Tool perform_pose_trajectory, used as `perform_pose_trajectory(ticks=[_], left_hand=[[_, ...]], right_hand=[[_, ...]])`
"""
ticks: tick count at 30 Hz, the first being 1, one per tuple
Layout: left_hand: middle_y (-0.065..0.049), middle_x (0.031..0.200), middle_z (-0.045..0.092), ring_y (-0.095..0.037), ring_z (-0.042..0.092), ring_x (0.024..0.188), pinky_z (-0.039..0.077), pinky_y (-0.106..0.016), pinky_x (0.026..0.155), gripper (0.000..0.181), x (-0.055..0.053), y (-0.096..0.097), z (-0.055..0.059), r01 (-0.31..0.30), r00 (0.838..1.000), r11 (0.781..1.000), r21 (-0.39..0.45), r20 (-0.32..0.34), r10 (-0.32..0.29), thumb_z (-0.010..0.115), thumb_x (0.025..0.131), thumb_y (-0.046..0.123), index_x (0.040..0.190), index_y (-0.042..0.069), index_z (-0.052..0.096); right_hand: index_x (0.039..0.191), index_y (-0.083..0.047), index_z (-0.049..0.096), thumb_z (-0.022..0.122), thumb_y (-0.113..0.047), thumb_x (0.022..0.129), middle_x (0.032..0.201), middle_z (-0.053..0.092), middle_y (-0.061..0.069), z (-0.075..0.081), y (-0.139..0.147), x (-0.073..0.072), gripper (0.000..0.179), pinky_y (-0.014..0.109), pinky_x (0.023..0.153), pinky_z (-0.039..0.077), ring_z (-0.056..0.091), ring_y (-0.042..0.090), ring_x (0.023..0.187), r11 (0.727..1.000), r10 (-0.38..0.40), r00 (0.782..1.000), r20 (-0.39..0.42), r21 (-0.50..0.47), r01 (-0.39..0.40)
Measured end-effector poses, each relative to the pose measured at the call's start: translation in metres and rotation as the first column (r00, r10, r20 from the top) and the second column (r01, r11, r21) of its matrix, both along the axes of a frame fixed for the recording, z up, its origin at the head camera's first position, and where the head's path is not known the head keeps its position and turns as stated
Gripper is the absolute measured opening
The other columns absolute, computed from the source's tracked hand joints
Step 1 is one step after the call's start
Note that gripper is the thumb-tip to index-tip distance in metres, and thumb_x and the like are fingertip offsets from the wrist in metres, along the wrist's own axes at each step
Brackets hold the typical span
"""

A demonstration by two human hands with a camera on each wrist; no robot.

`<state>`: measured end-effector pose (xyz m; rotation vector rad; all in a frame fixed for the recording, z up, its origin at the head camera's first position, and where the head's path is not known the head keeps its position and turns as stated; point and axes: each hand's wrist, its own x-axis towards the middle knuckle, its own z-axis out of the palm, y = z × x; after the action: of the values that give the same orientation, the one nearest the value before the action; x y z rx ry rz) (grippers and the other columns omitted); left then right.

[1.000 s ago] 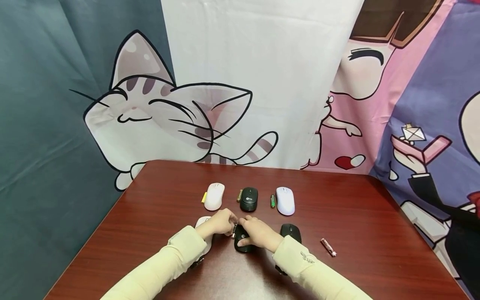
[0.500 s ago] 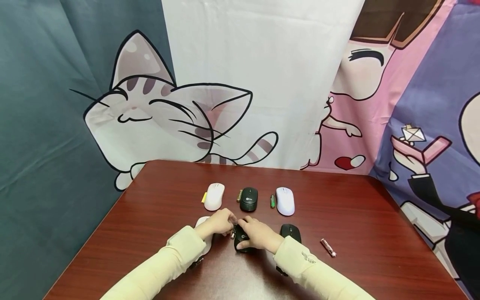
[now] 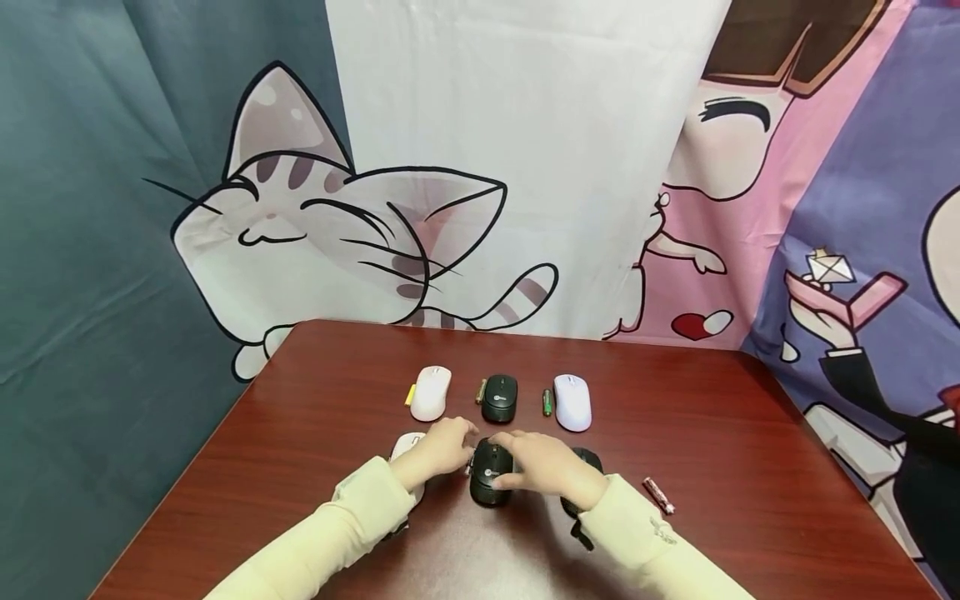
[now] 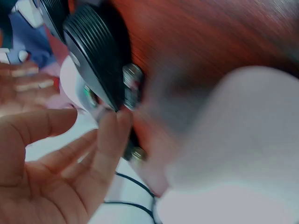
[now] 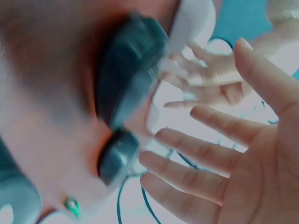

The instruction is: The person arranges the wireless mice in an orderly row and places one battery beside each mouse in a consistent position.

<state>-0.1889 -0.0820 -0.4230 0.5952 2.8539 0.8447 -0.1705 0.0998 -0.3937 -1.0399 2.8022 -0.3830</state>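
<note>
A black computer mouse (image 3: 489, 487) sits on the table between the hands, a small silvery battery (image 4: 132, 86) lying close along its left side. My left hand (image 3: 447, 444) is just left of that battery; in the left wrist view its fingers are extended, the thumb apart, fingertips near the battery's end. To the mouse's right, my right hand (image 3: 551, 462) has its fingers spread and straight, and the right wrist view shows nothing in its palm. Thumb and fingertips overlap the mouse's right side in the head view. A white mouse (image 3: 407, 444) is partly hidden under the left forearm.
Behind stand a white mouse (image 3: 431, 393) beside a yellow battery (image 3: 410, 395), a black mouse (image 3: 499, 398) with a battery (image 3: 482, 392), and a pale mouse (image 3: 572, 403) with a green battery (image 3: 547, 402). Another black mouse (image 3: 572, 507) is partly covered by the right wrist. A reddish battery (image 3: 658, 495) lies farther right.
My right hand has let go of the middle black mouse and drawn back to the right, uncovering more of it. My left hand's fingers have loosened beside the battery.
</note>
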Motion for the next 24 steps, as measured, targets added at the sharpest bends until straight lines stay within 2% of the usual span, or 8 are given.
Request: perform_pose_trajectory(ticks=[2,5,8,10,14,18,21,24], left_hand=[[-0.019,0.089,0.069,-0.03,0.064,0.078,0.05,-0.041,0.066,0.028,0.006,0.008,0.005,-0.001,0.999,1.0,-0.017,-0.034,0.0,0.062,0.076,-0.003,0.103,-0.008,0.065],[-0.016,0.088,0.07,-0.028,0.066,0.078,0.052,-0.038,0.065,0.025,0.015,0.02,0.012,0.003,0.998,0.998,-0.06,-0.067,-0.007,0.066,0.079,0.003,0.102,-0.005,0.067],[-0.013,0.094,0.071,-0.026,0.068,0.084,0.053,-0.035,0.069,0.023,0.022,0.032,0.019,0.028,0.993,0.994,-0.107,-0.108,-0.04,0.067,0.081,0.01,0.102,0.0,0.068],[-0.01,0.096,0.071,-0.024,0.068,0.087,0.053,-0.034,0.072,0.024,0.026,0.04,0.023,0.049,0.989,0.99,-0.133,-0.129,-0.066,0.068,0.082,0.014,0.103,0.002,0.069],[-0.005,0.093,0.07,-0.017,0.066,0.084,0.052,-0.029,0.07,0.026,0.031,0.06,0.024,0.078,0.975,0.987,-0.141,-0.196,-0.105,0.068,0.083,0.021,0.104,0.006,0.069],[0.0,0.084,0.066,-0.011,0.061,0.076,0.047,-0.023,0.066,0.022,0.034,0.081,0.013,0.116,0.96,0.986,-0.118,-0.24,-0.142,0.068,0.083,0.023,0.101,0.01,0.07],[0.001,0.09,0.065,-0.01,0.06,0.082,0.047,-0.021,0.069,0.022,0.035,0.097,0.006,0.18,0.946,0.975,-0.133,-0.248,-0.208,0.068,0.084,0.025,0.103,0.015,0.07],[0.003,0.098,0.064,-0.012,0.058,0.091,0.047,-0.02,0.075,0.024,0.034,0.114,0.002,0.238,0.925,0.96,-0.148,-0.268,-0.27,0.066,0.086,0.027,0.108,0.018,0.068]], right_hand=[[0.117,-0.004,0.059,0.072,-0.028,0.081,0.108,0.066,0.012,0.008,0.011,-0.001,0.046,0.041,0.08,0.051,0.064,0.028,0.097,1.0,0.009,0.999,-0.048,-0.021,-0.01],[0.109,-0.004,0.062,0.069,-0.019,0.083,0.101,0.068,0.008,0.018,0.028,-0.002,0.03,0.038,0.078,0.052,0.066,0.024,0.093,0.998,-0.021,0.993,-0.117,-0.06,0.014],[0.101,-0.008,0.064,0.065,-0.011,0.083,0.094,0.069,0.005,0.026,0.045,-0.005,0.018,0.034,0.068,0.052,0.065,0.02,0.08,0.988,-0.106,0.981,-0.161,-0.124,0.087],[0.101,-0.007,0.065,0.064,-0.01,0.084,0.094,0.069,0.006,0.028,0.058,-0.009,0.018,0.033,0.065,0.05,0.063,0.018,0.076,0.977,-0.167,0.968,-0.186,-0.162,0.137],[0.1,-0.004,0.066,0.065,-0.009,0.084,0.094,0.069,0.009,0.014,0.085,-0.023,0.017,0.034,0.064,0.05,0.059,0.015,0.072,0.953,-0.249,0.935,-0.253,-0.236,0.19],[0.097,-0.004,0.067,0.066,-0.009,0.085,0.093,0.068,0.008,-0.01,0.115,-0.038,0.014,0.04,0.072,0.052,0.064,0.02,0.079,0.941,-0.29,0.906,-0.308,-0.266,0.21],[0.096,-0.005,0.067,0.066,-0.009,0.085,0.091,0.068,0.007,-0.02,0.139,-0.046,0.012,0.043,0.076,0.052,0.065,0.023,0.083,0.947,-0.286,0.903,-0.321,-0.236,0.216],[0.095,-0.004,0.067,0.068,-0.006,0.082,0.089,0.068,0.007,-0.023,0.164,-0.052,0.014,0.045,0.076,0.052,0.065,0.026,0.083,0.966,-0.242,0.904,-0.354,-0.177,0.189]])
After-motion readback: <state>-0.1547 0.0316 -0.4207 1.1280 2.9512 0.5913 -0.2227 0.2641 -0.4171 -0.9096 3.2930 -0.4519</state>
